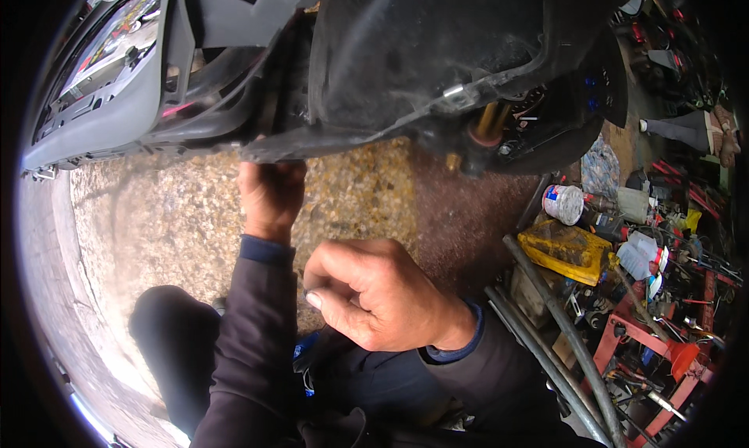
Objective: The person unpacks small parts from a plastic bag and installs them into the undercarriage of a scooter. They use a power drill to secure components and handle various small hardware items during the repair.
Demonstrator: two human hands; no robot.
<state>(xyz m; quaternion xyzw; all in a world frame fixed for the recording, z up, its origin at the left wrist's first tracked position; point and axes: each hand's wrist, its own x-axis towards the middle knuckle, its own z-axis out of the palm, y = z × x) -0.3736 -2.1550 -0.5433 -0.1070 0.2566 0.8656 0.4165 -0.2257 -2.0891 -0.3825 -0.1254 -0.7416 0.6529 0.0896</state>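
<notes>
Above my hands spans the black wheel arch liner (421,54) of a vehicle, dusty and curved, with a ragged lower edge. My left hand (271,198) reaches up to that edge beside the grey body sill (101,147); its fingers go in behind the edge and are mostly hidden. Lower and to the right, my right hand (378,292) hangs apart from the vehicle. Its fingers are curled in and the thumb is pressed toward them; whatever they may hold is hidden. A brass-coloured strut (488,124) shows right of the liner.
At right, metal pipes (558,331) lean near a yellow plastic tray (566,250) and a white tub (562,204). Beyond them stands a red metal frame (624,331) among many scattered tools. A person's leg (679,129) shows at the far right. Speckled floor (156,222) lies below the vehicle.
</notes>
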